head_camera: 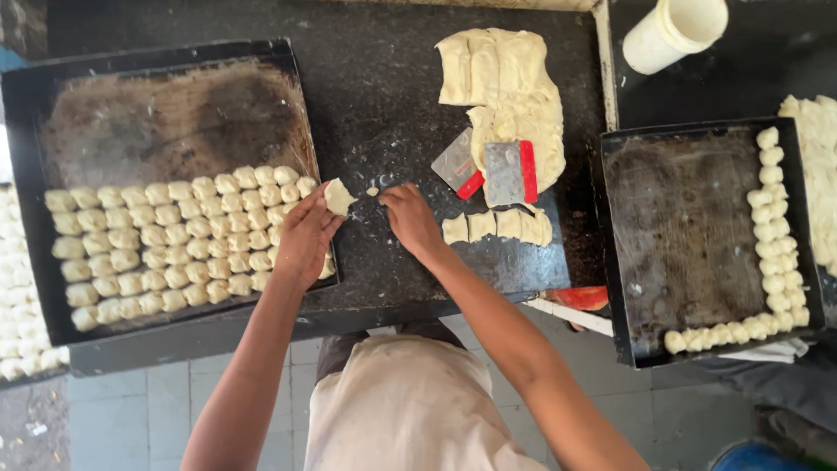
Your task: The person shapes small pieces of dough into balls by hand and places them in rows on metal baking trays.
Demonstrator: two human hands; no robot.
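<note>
Left hand (303,237) pinching small pale soft dough piece (338,196) at edge of dark metal baking tray (26,113). Right hand (410,218) fingertips closed on tiny dough scrap (373,191), black worktop (375,96). Probably light, tacky, easily squashed; grip gently by sides.

I see bare dark table (384,105) open between the left tray (174,131) and the dough slab (510,96). Two scrapers (493,170) and cut dough pieces (497,227) block my right; packed dough rows (174,244) crowd the left.
</note>
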